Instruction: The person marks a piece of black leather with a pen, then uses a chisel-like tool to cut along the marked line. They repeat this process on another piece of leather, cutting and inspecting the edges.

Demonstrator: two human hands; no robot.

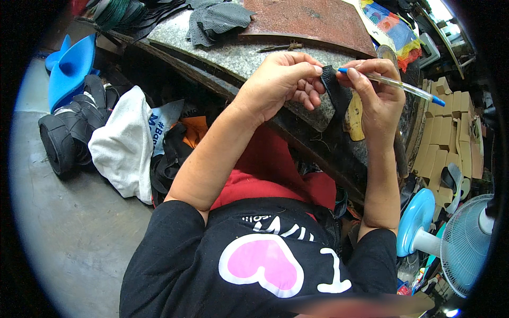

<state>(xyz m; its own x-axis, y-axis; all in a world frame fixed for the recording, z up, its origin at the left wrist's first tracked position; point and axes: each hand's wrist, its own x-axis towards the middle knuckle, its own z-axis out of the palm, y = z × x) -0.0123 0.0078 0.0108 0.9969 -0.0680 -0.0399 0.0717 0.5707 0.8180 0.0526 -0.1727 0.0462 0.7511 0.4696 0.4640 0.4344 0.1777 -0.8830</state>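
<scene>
My left hand (281, 79) is raised over the workbench, thumb and forefinger pinching the upper end of a dark, textured strip (335, 95) that looks like leather. From there the strip hangs down between my hands. In my right hand (379, 100) is a ballpoint pen (403, 86) with a clear barrel and blue ends. One blue end of the pen points left, close to the top of the strip; whether it touches cannot be made out. A small dark pointed tool (280, 47) lies on the bench behind my left hand.
The stone-topped bench (222, 58) bears a reddish-brown board (310, 24), dark leather pieces (214, 21) and a yellowish worn piece (354, 117). A white cloth bundle (124, 143) and black rolls (66, 135) lie at left. Cardboard boxes (442, 132) and a fan (466, 244) stand right.
</scene>
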